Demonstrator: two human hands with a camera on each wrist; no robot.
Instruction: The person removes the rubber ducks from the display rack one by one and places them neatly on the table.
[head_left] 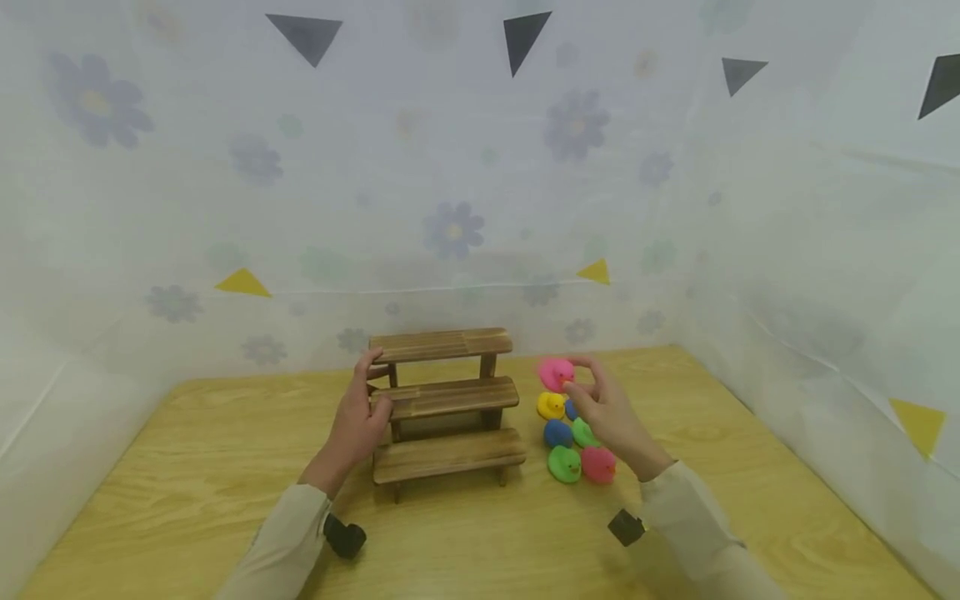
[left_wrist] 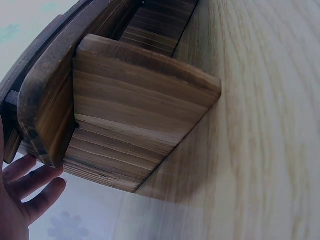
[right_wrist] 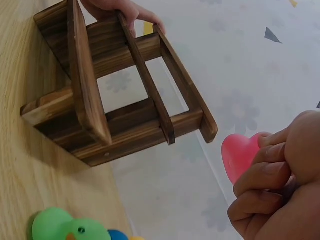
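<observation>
A three-tier wooden step shelf (head_left: 450, 398) stands on the table. My left hand (head_left: 357, 423) grips its left end, with the thumb at the middle tier and fingers (left_wrist: 42, 181) at the tier edges. To the right of the shelf, my right hand (head_left: 617, 415) pinches a pink rubber duck (head_left: 556, 375) between thumb and fingers, raised above the other ducks. Below it on the table sit a yellow duck (head_left: 551, 406), a blue duck (head_left: 557, 433), a green duck (head_left: 564, 464) and a darker pink duck (head_left: 598, 465). Another green duck (head_left: 583, 432) is partly hidden by my right hand.
The wooden tabletop (head_left: 465, 546) ends at a white sheet (head_left: 360, 217) printed with flowers, which rises behind and along both sides. Yellow triangles (head_left: 243, 282) and dark triangles (head_left: 307, 35) are on the sheet. A small black device (head_left: 343, 536) sits at the left wrist.
</observation>
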